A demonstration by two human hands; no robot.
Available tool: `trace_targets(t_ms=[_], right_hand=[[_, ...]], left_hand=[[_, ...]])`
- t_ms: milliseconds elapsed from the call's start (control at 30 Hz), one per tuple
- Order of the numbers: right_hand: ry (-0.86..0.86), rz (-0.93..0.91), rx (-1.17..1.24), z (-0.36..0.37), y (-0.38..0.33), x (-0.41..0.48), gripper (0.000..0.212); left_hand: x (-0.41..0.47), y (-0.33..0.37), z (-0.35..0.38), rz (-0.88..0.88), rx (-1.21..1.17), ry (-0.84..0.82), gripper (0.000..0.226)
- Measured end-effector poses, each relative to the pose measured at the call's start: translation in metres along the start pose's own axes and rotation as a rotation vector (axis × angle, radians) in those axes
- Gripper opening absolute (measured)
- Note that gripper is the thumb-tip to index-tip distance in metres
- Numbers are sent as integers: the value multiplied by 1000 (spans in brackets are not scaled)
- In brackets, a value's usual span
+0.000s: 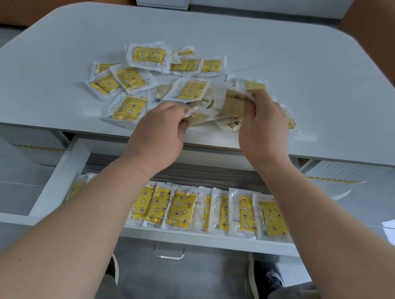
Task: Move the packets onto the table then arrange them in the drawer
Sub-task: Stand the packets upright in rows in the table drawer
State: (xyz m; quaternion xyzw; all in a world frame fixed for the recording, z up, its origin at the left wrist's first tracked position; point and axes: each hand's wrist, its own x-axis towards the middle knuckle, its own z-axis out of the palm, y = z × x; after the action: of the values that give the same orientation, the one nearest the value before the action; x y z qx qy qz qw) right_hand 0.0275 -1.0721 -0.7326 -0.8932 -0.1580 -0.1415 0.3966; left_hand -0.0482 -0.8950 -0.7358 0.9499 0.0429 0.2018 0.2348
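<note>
Packets (135, 78) in clear wrap with yellow star-and-moon inserts lie heaped at all angles mid-frame on the grey table (273, 55); their small print is unreadable. The left hand (159, 131) curls its fingers to pinch a near packet (200, 118) by its edge. The right hand (263, 126) grips a blurred packet (232, 99) above the heap. Lower centre, a row (181, 210) overlaps in the open drawer (61, 179), long axes running top-to-bottom in frame.

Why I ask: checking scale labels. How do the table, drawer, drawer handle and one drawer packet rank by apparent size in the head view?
1. table
2. drawer, partly hidden
3. packet in the drawer
4. drawer handle
Packet and handle look nearly alike in width; only the packet's height puts it ahead.
</note>
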Motion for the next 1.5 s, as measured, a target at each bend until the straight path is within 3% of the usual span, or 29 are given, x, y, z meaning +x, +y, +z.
trace_targets(t_ms=[100, 233, 500, 633, 1067, 1367, 1500], right_hand=[[42, 186, 233, -5, -7, 3, 22], [98, 404, 460, -3, -8, 10, 19], [73, 669, 795, -2, -4, 17, 16], [-19, 644, 840, -2, -4, 13, 11], [-163, 541, 775, -10, 6, 2, 11], [-309, 520, 876, -24, 6, -4, 31], [-500, 520, 876, -30, 10, -5, 28]], left_hand=[[2, 3, -5, -89, -50, 99, 17], [3, 4, -11, -220, -132, 116, 31], [0, 4, -23, -559, -497, 89, 12], [0, -1, -21, -708, -660, 67, 12], [-5, 0, -20, -803, -883, 30, 14], [-11, 2, -20, -787, -850, -2, 16], [-13, -1, -20, -768, -798, -15, 21]])
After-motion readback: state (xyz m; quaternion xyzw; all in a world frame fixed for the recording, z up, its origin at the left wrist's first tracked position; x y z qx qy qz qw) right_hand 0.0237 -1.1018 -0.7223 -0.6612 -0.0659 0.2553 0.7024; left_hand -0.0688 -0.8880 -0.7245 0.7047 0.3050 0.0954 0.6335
